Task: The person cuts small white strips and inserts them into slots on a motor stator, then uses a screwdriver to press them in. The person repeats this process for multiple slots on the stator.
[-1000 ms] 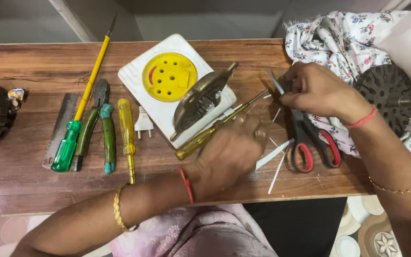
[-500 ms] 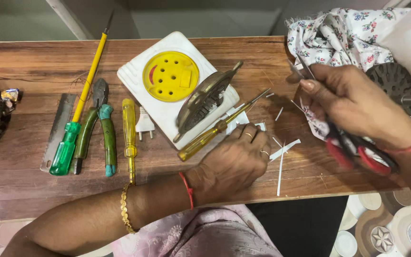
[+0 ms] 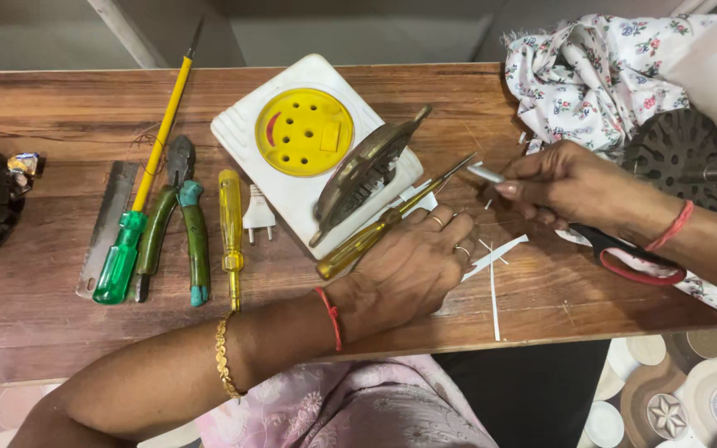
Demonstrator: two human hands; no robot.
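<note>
I note red-handled scissors point(image 3: 624, 253) gripped in my right hand point(image 3: 570, 187), fingers curled shut around them (blades mostly hidden). My left hand point(image 3: 412, 265) rests loosely curled on the wooden table point(image 3: 60, 332), touching an amber screwdriver point(image 3: 375, 234).

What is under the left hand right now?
The left hand rests on the wooden table, next to the amber screwdriver. White strips stick out by its fingers. Whatever lies beneath the palm is covered.
</note>
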